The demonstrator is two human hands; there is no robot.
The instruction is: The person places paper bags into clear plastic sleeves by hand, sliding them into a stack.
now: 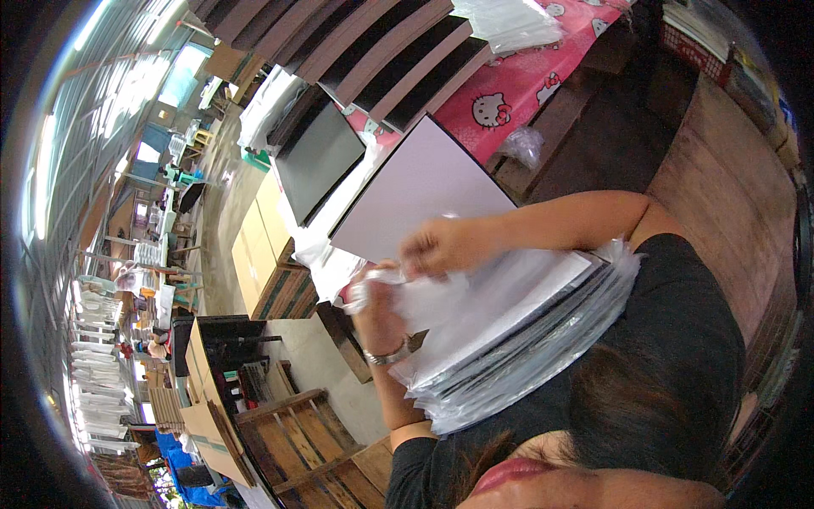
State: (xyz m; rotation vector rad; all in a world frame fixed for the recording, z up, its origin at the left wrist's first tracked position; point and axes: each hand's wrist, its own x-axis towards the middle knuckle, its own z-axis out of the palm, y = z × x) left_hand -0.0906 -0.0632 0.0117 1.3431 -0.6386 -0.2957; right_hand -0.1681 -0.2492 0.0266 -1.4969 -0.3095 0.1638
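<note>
My left hand (379, 307), with a metal watch (392, 355) at its wrist, is closed around a crumpled piece of thin, clear-white plastic (366, 291). Close above it, my right hand (439, 246) is curled and blurred by motion; what its fingers pinch, if anything, is hidden. Against my body rests a stack of flat panels in clear plastic sleeves (526, 339), with a pale sheet on top. Just beyond my hands lies a large pale lilac panel with dark edges (424, 187). A dark grey panel (320, 161) lies to its left.
Rows of dark and brownish boards (365, 51) stand at the far side on a pink patterned cloth (475, 127). A cardboard box (259, 242) and a wooden pallet (314, 441) are on the left. White plastic sleeves (513, 24) lie at the back.
</note>
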